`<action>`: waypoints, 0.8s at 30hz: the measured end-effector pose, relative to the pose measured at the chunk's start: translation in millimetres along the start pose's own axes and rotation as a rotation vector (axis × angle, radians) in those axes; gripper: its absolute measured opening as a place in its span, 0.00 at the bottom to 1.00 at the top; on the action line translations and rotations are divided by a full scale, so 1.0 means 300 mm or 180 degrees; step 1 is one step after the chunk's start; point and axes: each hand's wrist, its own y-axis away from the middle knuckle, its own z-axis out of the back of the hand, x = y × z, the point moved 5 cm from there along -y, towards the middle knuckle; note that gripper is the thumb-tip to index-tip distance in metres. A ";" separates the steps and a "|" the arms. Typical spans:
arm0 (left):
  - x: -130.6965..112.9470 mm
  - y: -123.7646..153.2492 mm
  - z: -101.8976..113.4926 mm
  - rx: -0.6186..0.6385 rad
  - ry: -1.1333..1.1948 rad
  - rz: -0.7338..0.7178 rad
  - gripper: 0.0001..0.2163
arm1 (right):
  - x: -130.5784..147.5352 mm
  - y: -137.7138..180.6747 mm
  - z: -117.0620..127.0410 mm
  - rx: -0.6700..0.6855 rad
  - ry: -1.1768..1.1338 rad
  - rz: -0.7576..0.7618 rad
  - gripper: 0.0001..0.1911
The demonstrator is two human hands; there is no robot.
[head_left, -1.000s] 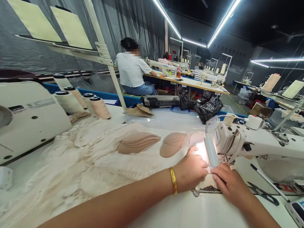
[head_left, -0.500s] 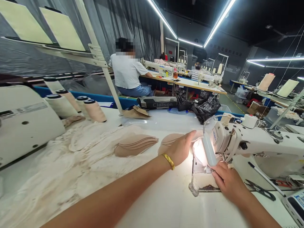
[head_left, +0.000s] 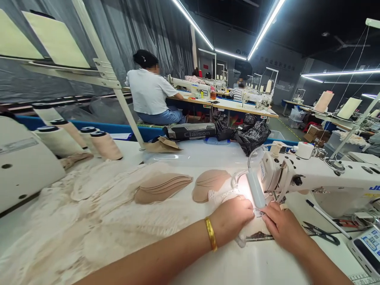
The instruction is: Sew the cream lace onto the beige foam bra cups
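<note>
Tabletop (head_left: 252, 265): room is left between the forearms (head_left: 166, 249).
Sewing machine (head_left: 308, 172): way ahead of the right hand (head_left: 282, 225) is barred.

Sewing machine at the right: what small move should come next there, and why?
Probably easing the pale fabric slightly toward the sewing machine with the left hand: it is curled at the fabric, the lamp lights that spot, and the right hand is close by, near the lamp's lower end.

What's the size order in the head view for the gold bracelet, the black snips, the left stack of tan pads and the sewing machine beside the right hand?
Sewing machine
Left stack of tan pads
Black snips
Gold bracelet
</note>
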 end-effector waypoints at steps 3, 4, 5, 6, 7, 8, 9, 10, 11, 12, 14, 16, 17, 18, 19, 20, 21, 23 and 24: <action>0.008 -0.015 -0.035 -0.0217 -0.0145 0.0095 0.07 | -0.001 -0.001 0.002 0.0028 -0.0121 0.0000 0.14; 0.012 -0.017 -0.043 -0.0300 -0.0143 0.0141 0.06 | -0.001 -0.001 0.003 0.0031 -0.0160 0.0002 0.14; 0.015 -0.018 -0.049 -0.0385 -0.0121 0.0168 0.05 | 0.000 -0.001 0.005 0.0029 -0.0188 0.0006 0.14; 0.016 -0.019 -0.052 -0.0466 -0.0087 0.0174 0.04 | 0.000 -0.001 0.007 0.0027 -0.0203 0.0009 0.14; 0.017 -0.020 -0.054 -0.0534 -0.0048 0.0170 0.04 | 0.000 0.000 0.008 0.0033 -0.0209 0.0004 0.14; 0.017 -0.021 -0.056 -0.0583 -0.0010 0.0164 0.04 | 0.000 0.000 0.010 0.0043 -0.0212 -0.0010 0.15; 0.017 -0.022 -0.057 -0.0614 0.0024 0.0154 0.04 | 0.000 0.001 0.011 0.0055 -0.0214 -0.0024 0.15; 0.018 -0.023 -0.058 -0.0636 0.0052 0.0149 0.04 | 0.000 0.002 0.013 0.0060 -0.0220 -0.0035 0.15; 0.019 -0.024 -0.059 -0.0646 0.0069 0.0151 0.05 | 0.001 0.003 0.015 0.0057 -0.0228 -0.0042 0.15; 0.020 -0.025 -0.059 -0.0644 0.0073 0.0159 0.05 | 0.001 0.004 0.016 0.0042 -0.0235 -0.0042 0.15; 0.025 -0.027 -0.059 -0.0604 0.0036 0.0212 0.06 | 0.001 0.006 0.019 -0.0026 -0.0232 -0.0014 0.15; 0.030 -0.028 -0.057 -0.0555 -0.0025 0.0278 0.06 | 0.001 0.006 0.019 -0.0127 -0.0216 0.0036 0.15; 0.032 -0.028 -0.055 -0.0530 -0.0059 0.0294 0.05 | 0.000 0.006 0.019 -0.0174 -0.0209 0.0060 0.15; 0.034 -0.028 -0.053 -0.0512 -0.0090 0.0301 0.05 | -0.002 0.005 0.017 -0.0213 -0.0204 0.0079 0.15; 0.035 -0.028 -0.051 -0.0497 -0.0118 0.0298 0.05 | -0.004 0.003 0.015 -0.0242 -0.0194 0.0091 0.15; 0.037 -0.029 -0.049 -0.0485 -0.0146 0.0291 0.05 | -0.006 0.001 0.013 -0.0266 -0.0177 0.0096 0.14; 0.038 -0.030 -0.049 -0.0470 -0.0175 0.0284 0.05 | -0.008 0.000 0.010 -0.0288 -0.0151 0.0097 0.14; 0.039 -0.035 -0.049 -0.0435 -0.0231 0.0271 0.05 | -0.011 -0.002 0.008 -0.0348 -0.0087 0.0124 0.14; 0.039 -0.039 -0.049 -0.0401 -0.0261 0.0270 0.05 | -0.012 -0.002 0.008 -0.0384 -0.0063 0.0155 0.14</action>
